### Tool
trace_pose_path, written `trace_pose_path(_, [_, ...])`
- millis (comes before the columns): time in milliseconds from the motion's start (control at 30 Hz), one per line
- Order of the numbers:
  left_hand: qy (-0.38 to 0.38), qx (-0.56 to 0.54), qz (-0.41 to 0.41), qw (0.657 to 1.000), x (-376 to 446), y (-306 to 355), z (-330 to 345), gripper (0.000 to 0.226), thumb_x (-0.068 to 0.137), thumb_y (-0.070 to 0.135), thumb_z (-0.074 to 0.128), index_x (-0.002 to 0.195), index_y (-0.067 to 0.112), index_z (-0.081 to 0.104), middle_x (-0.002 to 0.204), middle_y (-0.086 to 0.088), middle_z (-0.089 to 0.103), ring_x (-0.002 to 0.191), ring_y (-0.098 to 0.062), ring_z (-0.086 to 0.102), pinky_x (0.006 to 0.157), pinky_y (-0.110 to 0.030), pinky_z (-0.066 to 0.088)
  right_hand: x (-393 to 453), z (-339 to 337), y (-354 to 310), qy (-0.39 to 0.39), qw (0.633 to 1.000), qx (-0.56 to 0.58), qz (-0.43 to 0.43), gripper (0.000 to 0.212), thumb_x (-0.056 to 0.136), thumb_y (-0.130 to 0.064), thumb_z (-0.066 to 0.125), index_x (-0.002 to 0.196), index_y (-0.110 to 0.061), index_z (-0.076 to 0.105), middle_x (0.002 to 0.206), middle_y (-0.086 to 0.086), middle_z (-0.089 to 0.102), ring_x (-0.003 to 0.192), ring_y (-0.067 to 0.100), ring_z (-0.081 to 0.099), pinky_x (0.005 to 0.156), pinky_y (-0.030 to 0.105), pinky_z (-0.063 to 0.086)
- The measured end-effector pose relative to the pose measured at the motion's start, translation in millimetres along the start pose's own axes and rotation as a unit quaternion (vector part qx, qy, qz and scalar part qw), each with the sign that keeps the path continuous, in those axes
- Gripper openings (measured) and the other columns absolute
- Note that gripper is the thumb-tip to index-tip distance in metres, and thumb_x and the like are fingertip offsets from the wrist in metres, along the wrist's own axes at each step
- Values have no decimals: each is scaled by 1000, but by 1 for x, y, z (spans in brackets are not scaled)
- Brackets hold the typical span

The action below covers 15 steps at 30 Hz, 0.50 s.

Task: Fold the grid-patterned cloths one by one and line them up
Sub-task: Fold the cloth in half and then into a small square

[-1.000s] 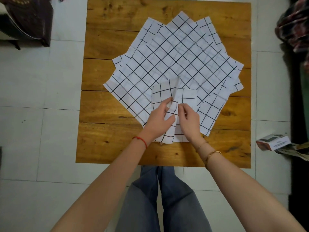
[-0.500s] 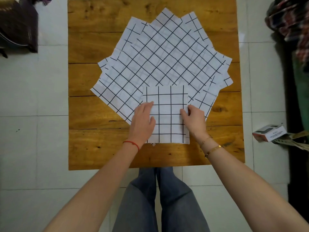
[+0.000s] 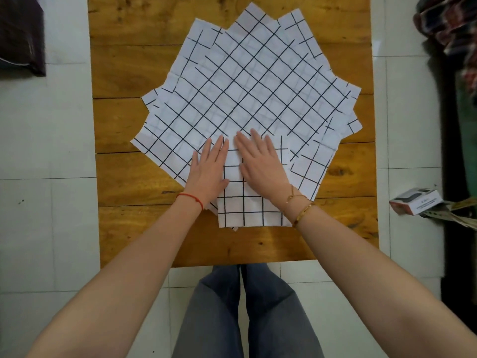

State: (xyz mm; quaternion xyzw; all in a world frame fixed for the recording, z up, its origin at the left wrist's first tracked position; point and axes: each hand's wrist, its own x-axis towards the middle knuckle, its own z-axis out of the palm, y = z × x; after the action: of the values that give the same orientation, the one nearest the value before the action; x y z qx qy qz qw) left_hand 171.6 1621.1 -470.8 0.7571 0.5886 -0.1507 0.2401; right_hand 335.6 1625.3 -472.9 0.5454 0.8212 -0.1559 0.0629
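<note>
Folded cloth [image 3: 247, 210] pressed flat near the table's [image 3: 134, 236] front edge.

Both hands lie spread on it, fingers straight, gripping nothing: left hand [image 3: 209, 167] on its left edge, right hand [image 3: 260, 164] on its middle, likely to set the crease. Beyond, the unfolded cloths [image 3: 247, 86] lie fanned over the table's middle toward its far edge, each corner probably left free for picking.

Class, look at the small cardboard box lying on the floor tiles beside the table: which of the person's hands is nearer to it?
Right. The right hand lies flat on the folded cloth, on the side toward the box; the left hand lies beyond it, farther from the box.
</note>
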Motion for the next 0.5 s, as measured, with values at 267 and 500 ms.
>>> trace_pose_path(267, [-2, 21, 11, 1000, 4, -4, 3, 96, 91, 41, 59, 154, 17, -9, 162, -1, -16, 149, -24, -15, 120, -53, 5, 5, 14, 0, -56, 998, -30, 17, 58, 101, -35, 29, 152, -12, 16, 160, 2, 14, 148, 27, 4, 118, 53, 9])
trace_pose_path(500, [21, 42, 14, 999, -1, -10, 12, 93, 92, 47, 53, 154, 16, -9, 162, 0, -16, 148, -26, -16, 119, -56, 6, -41, 16, 49, -14, 986, -1, 169, 56, 103, -36, 24, 153, -14, 12, 160, 0, 12, 148, 27, 0, 119, 53, 3])
